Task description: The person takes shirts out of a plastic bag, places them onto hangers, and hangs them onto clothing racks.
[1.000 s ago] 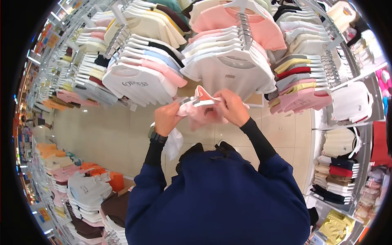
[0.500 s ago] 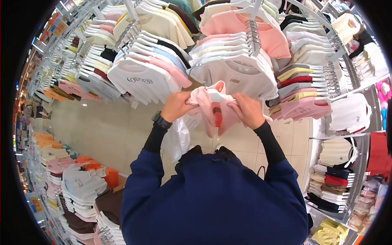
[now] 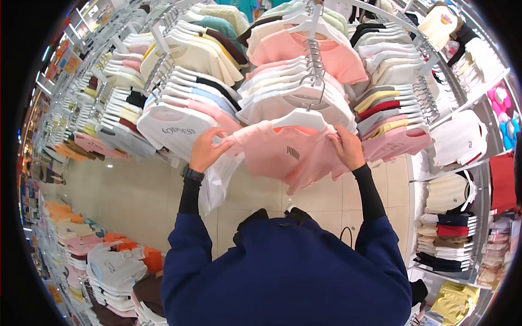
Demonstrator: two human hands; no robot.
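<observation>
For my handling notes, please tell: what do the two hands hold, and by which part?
A pink shirt on a white hanger: the left hand at one sleeve, the right hand near the opposite shoulder.

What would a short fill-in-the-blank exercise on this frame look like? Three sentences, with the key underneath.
1. The shirt between the left hand and the right hand is coloured ____.
2. The hanger in the neck of that shirt is coloured ____.
3. The watch is worn on the person's ____ wrist.

Missing words: pink; white; left
</observation>
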